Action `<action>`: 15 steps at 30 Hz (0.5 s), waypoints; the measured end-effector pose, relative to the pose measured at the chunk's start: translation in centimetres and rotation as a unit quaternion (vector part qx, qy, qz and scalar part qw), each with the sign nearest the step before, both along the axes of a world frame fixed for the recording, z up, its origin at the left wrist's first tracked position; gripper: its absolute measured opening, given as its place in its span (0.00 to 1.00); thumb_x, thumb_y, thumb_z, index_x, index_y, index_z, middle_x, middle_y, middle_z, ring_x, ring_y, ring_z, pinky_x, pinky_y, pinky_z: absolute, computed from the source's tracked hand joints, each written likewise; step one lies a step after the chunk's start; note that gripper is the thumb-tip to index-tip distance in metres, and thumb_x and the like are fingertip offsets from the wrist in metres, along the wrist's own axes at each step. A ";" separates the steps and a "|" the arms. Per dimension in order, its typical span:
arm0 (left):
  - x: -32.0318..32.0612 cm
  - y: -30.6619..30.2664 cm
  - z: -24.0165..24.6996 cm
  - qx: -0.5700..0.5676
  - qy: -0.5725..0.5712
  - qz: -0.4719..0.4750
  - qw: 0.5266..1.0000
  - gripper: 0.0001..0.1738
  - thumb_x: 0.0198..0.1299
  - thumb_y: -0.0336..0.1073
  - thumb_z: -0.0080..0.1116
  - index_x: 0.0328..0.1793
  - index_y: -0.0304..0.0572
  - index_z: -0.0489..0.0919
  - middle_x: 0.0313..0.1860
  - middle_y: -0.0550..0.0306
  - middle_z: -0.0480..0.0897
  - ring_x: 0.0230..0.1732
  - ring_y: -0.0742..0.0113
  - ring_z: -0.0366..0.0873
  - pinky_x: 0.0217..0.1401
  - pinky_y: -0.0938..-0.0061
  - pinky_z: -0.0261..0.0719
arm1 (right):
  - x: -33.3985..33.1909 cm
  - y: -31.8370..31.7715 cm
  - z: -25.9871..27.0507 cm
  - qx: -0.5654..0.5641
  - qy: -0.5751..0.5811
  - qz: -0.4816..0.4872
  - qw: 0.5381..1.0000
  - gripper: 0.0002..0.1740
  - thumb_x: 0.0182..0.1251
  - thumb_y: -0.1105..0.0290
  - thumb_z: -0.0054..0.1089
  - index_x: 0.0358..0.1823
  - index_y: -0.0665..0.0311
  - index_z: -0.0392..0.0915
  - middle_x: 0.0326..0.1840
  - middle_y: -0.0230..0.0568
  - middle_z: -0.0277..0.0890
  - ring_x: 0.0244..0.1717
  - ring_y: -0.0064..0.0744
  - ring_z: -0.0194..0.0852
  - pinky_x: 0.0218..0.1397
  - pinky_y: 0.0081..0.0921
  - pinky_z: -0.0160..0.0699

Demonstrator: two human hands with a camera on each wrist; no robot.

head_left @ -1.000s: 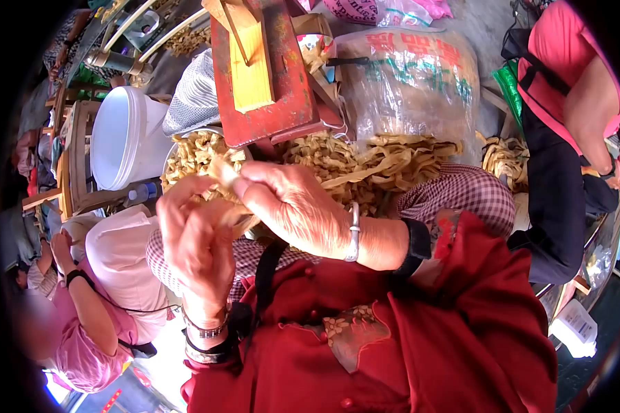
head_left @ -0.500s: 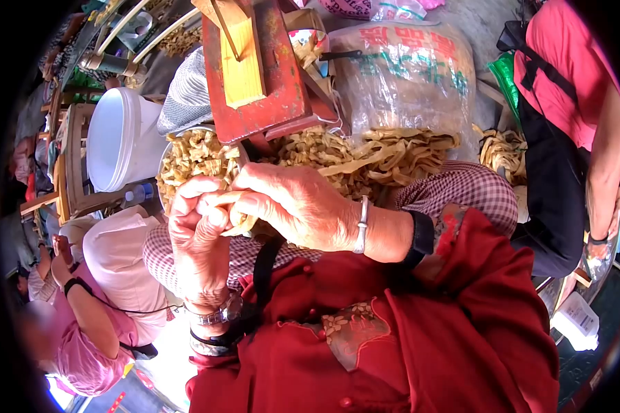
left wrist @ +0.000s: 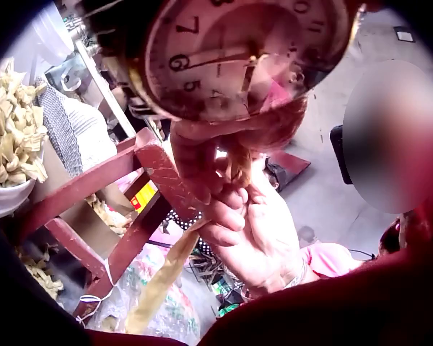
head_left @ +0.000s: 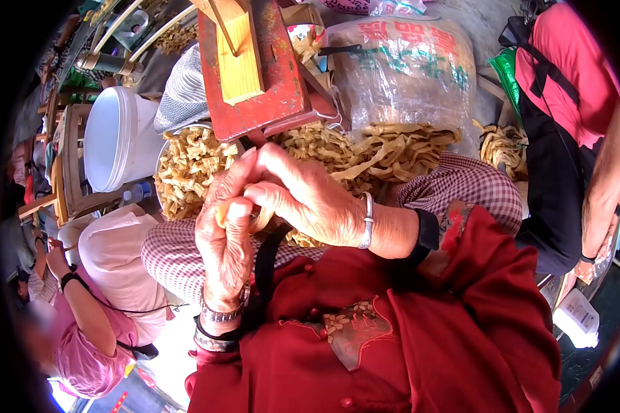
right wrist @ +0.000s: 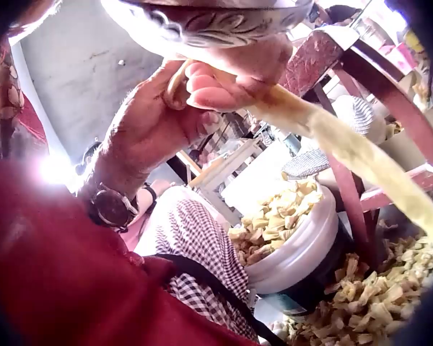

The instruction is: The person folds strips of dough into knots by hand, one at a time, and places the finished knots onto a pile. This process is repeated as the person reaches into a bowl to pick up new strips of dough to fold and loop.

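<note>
Close together over the lap, both hands work on one pale yellow, flat dried strip (right wrist: 364, 158). My left hand (head_left: 222, 244) pinches a small bit of it between thumb and fingers. Curled fingers of my right hand (head_left: 313, 199) grip the strip too, and its long loose tail hangs from that hand in both wrist views. Fingers hide part of the strip. Just beyond the left hand, a white tub (right wrist: 321, 231) is heaped with short folded yellow pieces (head_left: 189, 168). Beyond the right hand lies a pile of long strips (head_left: 399, 155).
A red wooden bench (head_left: 282, 82) with a yellow wood block (head_left: 240, 62) stands just ahead. Behind the strips sits a large clear plastic sack (head_left: 406, 76). A white bucket (head_left: 110, 141) is at the left. People sit on both sides, one in pink trousers at right.
The left hand's fingers, spread and blurred a second ago, have closed in on the strip. Both hands are now closer together, with the left hand moved rightward.
</note>
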State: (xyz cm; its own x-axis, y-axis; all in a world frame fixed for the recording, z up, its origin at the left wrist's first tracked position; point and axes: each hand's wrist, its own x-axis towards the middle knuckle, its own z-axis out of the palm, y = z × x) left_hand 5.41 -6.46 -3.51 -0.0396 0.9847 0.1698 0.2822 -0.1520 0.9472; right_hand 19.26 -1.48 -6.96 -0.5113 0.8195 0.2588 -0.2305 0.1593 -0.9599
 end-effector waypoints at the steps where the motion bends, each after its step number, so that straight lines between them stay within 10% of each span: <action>1: -0.3 -0.3 -0.1 -0.049 -0.106 -0.012 0.993 0.24 0.68 0.46 0.49 0.60 0.32 0.74 0.49 0.46 0.79 0.44 0.60 0.78 0.52 0.69 0.75 | 0.1 0.0 0.2 -0.044 0.001 0.010 0.999 0.13 0.72 0.64 0.48 0.51 0.60 0.61 0.26 0.40 0.78 0.22 0.33 0.79 0.25 0.26 0.75; 5: -1.4 -0.6 0.3 -0.150 -0.352 -0.087 0.920 0.30 0.70 0.51 0.42 0.60 0.26 0.69 0.46 0.42 0.79 0.29 0.61 0.80 0.36 0.68 0.81 | 0.7 -0.1 -0.2 -0.100 -0.019 0.011 0.995 0.21 0.70 0.55 0.51 0.52 0.61 0.59 0.23 0.43 0.76 0.24 0.45 0.78 0.26 0.35 0.73; 7: -2.0 -0.9 0.2 -0.193 -0.438 -0.050 0.877 0.29 0.71 0.50 0.41 0.56 0.25 0.70 0.46 0.44 0.77 0.27 0.66 0.76 0.35 0.68 0.81 | 1.7 0.2 0.3 -0.033 -0.112 0.051 0.992 0.17 0.70 0.61 0.54 0.52 0.64 0.67 0.28 0.39 0.77 0.27 0.24 0.76 0.32 0.24 0.72; 11: -3.5 -0.4 1.4 -0.182 -0.564 -0.016 0.805 0.24 0.73 0.46 0.35 0.51 0.26 0.71 0.42 0.48 0.72 0.27 0.75 0.67 0.32 0.74 0.76 | 2.4 0.8 -0.9 0.108 -0.150 -0.034 0.982 0.10 0.61 0.67 0.65 0.29 0.65 0.76 0.20 0.39 0.69 0.19 0.32 0.70 0.24 0.28 0.66; 15: -4.3 -0.1 1.4 -0.172 -0.517 -0.031 0.838 0.26 0.73 0.47 0.38 0.56 0.26 0.70 0.40 0.51 0.73 0.25 0.74 0.68 0.30 0.73 0.78 | 2.7 0.8 -0.2 0.126 -0.160 -0.053 0.978 0.10 0.59 0.69 0.66 0.28 0.66 0.75 0.19 0.37 0.69 0.18 0.29 0.67 0.22 0.26 0.65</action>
